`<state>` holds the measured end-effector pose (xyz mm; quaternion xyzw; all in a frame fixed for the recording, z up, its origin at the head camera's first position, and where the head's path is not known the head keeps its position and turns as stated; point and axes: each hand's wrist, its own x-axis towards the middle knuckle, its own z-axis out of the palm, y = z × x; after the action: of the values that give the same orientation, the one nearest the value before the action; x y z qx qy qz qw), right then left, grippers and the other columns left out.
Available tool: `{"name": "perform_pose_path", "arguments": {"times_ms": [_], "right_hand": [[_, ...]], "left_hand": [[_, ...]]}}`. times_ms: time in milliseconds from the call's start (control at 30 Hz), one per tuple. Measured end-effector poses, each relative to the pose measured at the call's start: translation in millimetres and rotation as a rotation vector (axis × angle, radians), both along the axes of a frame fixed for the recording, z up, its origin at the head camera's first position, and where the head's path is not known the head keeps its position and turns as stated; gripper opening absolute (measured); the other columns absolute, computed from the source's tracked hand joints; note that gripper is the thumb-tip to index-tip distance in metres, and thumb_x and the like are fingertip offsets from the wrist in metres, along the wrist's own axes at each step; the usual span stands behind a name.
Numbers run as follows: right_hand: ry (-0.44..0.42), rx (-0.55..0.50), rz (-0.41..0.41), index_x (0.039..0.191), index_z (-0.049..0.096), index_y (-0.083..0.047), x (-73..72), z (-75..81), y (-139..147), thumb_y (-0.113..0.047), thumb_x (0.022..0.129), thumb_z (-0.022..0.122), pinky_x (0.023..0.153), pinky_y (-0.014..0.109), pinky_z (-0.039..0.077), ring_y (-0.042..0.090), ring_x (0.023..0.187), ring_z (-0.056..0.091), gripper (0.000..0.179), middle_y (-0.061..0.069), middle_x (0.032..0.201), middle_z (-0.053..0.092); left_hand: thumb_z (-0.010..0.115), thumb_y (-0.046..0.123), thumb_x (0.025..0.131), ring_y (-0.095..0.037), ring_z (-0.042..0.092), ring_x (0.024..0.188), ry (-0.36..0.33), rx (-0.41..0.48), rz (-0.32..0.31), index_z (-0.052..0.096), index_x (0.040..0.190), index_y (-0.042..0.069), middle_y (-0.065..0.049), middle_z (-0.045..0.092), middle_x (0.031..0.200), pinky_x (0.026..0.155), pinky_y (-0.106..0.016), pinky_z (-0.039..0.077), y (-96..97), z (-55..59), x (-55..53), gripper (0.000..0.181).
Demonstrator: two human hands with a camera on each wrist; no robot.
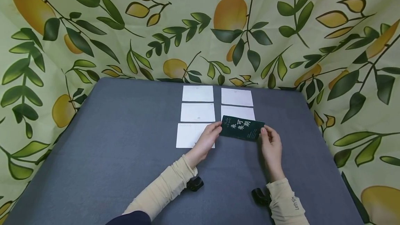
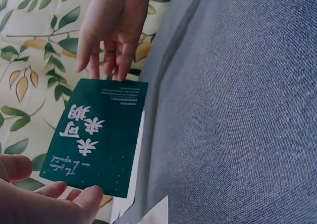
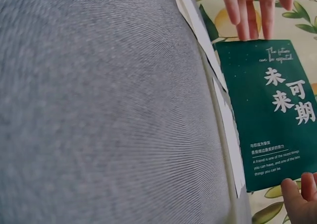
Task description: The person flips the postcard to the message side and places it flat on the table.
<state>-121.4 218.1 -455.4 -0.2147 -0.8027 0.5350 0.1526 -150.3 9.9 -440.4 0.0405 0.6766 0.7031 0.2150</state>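
Note:
A dark green card (image 1: 242, 128) with white Chinese characters is held above the grey table, between both hands. The left hand (image 1: 206, 139) holds its left short edge with the fingertips, and its thumb stands off the card in the left wrist view. At the opposite short edge the right hand (image 1: 273, 148) grips the card, its fingertips right at the edge. The printed face (image 2: 94, 135) shows in all three views. Beneath the left hand lies a white card (image 1: 189, 135), partly covered by that hand. Another white card (image 1: 237, 111) is partly hidden behind the green one.
Farther back lie more white cards: two on the left, the far one (image 1: 198, 93) and the middle one (image 1: 197, 112), and one at the far right (image 1: 236, 98). The grey table (image 1: 109, 155) meets a patterned curtain (image 1: 200, 27) along its back edge.

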Motion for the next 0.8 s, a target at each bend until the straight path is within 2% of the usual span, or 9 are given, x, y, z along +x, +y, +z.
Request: {"name": "perform_pose_path", "arguments": {"times_ms": [100,233,333,433,567,667,800], "right_hand": [[0.059,-0.128,0.002,0.119,0.054,-0.004,1.1,-0.4,1.2,-0.038,0.097,0.044,0.075,0.004,0.043,0.005,0.091,0.053,0.042,-0.003,0.097,0.052],[0.158,-0.309,0.015,0.102,0.056,-0.007,2.3,-0.8,3.3,-0.04,0.096,0.044,0.079,0.005,0.047,0.005,0.092,0.057,0.035,-0.003,0.092,0.055],[0.186,-0.369,0.016,0.097,0.061,-0.007,2.3,-1.6,6.9,-0.039,0.096,0.046,0.08,0.006,0.048,0.004,0.093,0.06,0.034,-0.004,0.095,0.059],[0.211,-0.431,0.013,0.091,0.065,-0.004,2.0,-4.4,13.8,-0.03,0.094,0.054,0.079,0.009,0.05,0.003,0.091,0.064,0.029,-0.004,0.094,0.064],[0.208,-0.467,0.018,0.077,0.067,-0.007,3.4,-6.5,23.5,-0.018,0.09,0.061,0.073,0.013,0.053,0.003,0.08,0.065,0.019,-0.008,0.082,0.069],[0.186,-0.475,0.049,0.073,0.068,-0.008,5.0,-7.8,29.0,-0.015,0.089,0.063,0.07,0.014,0.053,0.002,0.073,0.064,0.018,-0.009,0.075,0.07],[0.112,-0.446,0.062,0.077,0.07,-0.006,5.7,-8.8,33.1,-0.016,0.089,0.063,0.072,0.016,0.054,0.003,0.072,0.065,0.017,-0.008,0.076,0.069]], "left_hand": [[0.036,0.025,0.101,-0.03,0.035,0.135,0.035,-0.021,0.005,0.036,0.141,0.004,-0.018,0.03,0.145,0.112,-0.041,0.031,-0.7,0.8,0.6,0.045],[0.037,0.025,0.101,-0.027,0.04,0.132,0.058,-0.04,0.017,0.041,0.137,0.007,-0.014,0.044,0.138,0.112,-0.042,0.031,-1.3,0.6,1.1,0.041],[0.039,0.026,0.101,-0.025,0.043,0.13,0.08,-0.052,0.036,0.046,0.132,0.007,-0.011,0.052,0.132,0.111,-0.042,0.032,-2.0,-1.7,0.7,0.037],[0.043,0.028,0.099,-0.025,0.048,0.126,0.107,-0.07,0.04,0.054,0.123,0.007,-0.01,0.056,0.127,0.108,-0.041,0.036,-3.5,-4.8,-0.7,0.034],[0.049,0.03,0.097,-0.026,0.057,0.115,0.169,-0.12,0.017,0.06,0.114,0.007,-0.012,0.064,0.117,0.1,-0.038,0.043,-6.2,-8.3,-2.2,0.03],[0.053,0.029,0.095,-0.022,0.061,0.105,0.241,-0.208,0.001,0.063,0.11,0.009,-0.011,0.068,0.107,0.091,-0.033,0.047,-7.3,-10.0,-2.5,0.027],[0.054,0.028,0.095,-0.015,0.061,0.092,0.349,-0.342,-0.029,0.064,0.107,0.011,-0.006,0.069,0.098,0.077,-0.025,0.047,-7.0,-10.8,-1.8,0.023]]}}
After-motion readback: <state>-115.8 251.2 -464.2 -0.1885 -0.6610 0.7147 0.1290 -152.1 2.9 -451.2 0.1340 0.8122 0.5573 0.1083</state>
